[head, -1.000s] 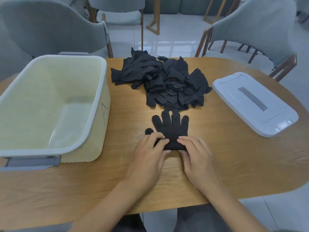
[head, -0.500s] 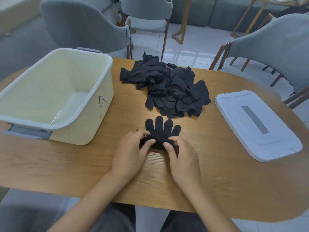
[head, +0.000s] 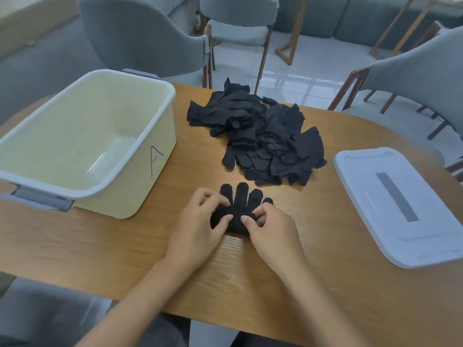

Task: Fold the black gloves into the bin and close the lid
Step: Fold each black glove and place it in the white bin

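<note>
One black glove [head: 241, 199] lies on the wooden table [head: 325, 284] in front of me, its fingers pointing away. My left hand [head: 198, 226] pinches its cuff end from the left, and my right hand [head: 271, 230] pinches it from the right. The cuff is bunched up between my thumbs and fingers. Beyond it sits a pile of several black gloves [head: 260, 136]. The cream bin [head: 160, 136], marked with an "A", stands open at the left with nothing visible inside. Its white lid [head: 370, 216] lies flat on the table at the right.
Grey upholstered chairs [head: 140, 36] stand around the far side of the table, one at the right [head: 421, 71]. The bin has a grey latch handle [head: 42, 200] on its near end. The table's front edge runs just below my forearms.
My view has shifted, so the bin and pile sit differently in frame. My fingers have gone from lying on the glove's cuff to pinching it, and the cuff is rolled up toward the glove's fingers.
</note>
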`<state>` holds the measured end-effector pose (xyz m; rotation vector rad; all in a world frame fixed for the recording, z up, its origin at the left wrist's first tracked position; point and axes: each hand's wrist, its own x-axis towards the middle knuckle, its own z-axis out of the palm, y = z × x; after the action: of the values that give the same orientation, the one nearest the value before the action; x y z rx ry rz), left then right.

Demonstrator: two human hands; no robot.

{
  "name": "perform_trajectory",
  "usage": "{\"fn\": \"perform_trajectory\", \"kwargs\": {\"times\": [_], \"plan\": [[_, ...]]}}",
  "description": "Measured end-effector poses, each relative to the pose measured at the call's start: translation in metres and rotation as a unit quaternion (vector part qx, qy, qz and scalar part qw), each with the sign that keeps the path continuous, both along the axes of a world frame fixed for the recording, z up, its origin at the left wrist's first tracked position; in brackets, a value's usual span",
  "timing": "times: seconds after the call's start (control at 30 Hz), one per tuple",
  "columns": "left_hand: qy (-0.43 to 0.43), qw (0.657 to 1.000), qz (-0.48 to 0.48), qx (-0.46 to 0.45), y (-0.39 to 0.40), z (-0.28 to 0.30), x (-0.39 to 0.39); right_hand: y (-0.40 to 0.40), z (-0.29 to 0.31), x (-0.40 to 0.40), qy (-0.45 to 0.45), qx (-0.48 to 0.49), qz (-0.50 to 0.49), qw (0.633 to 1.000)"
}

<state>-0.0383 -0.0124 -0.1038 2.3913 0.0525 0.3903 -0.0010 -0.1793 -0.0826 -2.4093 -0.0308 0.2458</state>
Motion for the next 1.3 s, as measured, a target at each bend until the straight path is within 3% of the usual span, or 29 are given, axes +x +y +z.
{"fn": "perform_trajectory", "kwargs": {"times": [0.17,0.37,0.57,0.77,1.0,1.17,1.3], "plan": [[-0.102,0.981,-0.073,0.145,0.003,-0.006,0.004,-0.001,-0.002,0.0,-0.074,-0.032,0.004,0.997],[-0.118,0.97,-0.109,0.183,0.011,-0.012,0.001,-0.005,-0.009,-0.025,-0.326,-0.073,0.127,0.934],[-0.111,0.968,-0.139,0.174,0.017,-0.011,0.001,-0.006,-0.033,-0.032,-0.3,-0.204,0.174,0.916],[-0.044,0.961,-0.2,0.187,0.026,-0.008,-0.001,0.0,-0.039,-0.03,-0.285,-0.137,0.123,0.941],[-0.064,0.95,-0.219,0.213,0.027,-0.007,0.0,0.002,-0.033,-0.042,-0.261,-0.07,0.099,0.958],[-0.09,0.948,-0.218,0.215,0.025,-0.006,0.004,0.006,-0.031,-0.044,-0.282,-0.086,0.1,0.95],[-0.06,0.959,-0.206,0.183,0.025,-0.004,0.006,0.012,-0.031,-0.04,-0.302,-0.099,0.077,0.945]]}}
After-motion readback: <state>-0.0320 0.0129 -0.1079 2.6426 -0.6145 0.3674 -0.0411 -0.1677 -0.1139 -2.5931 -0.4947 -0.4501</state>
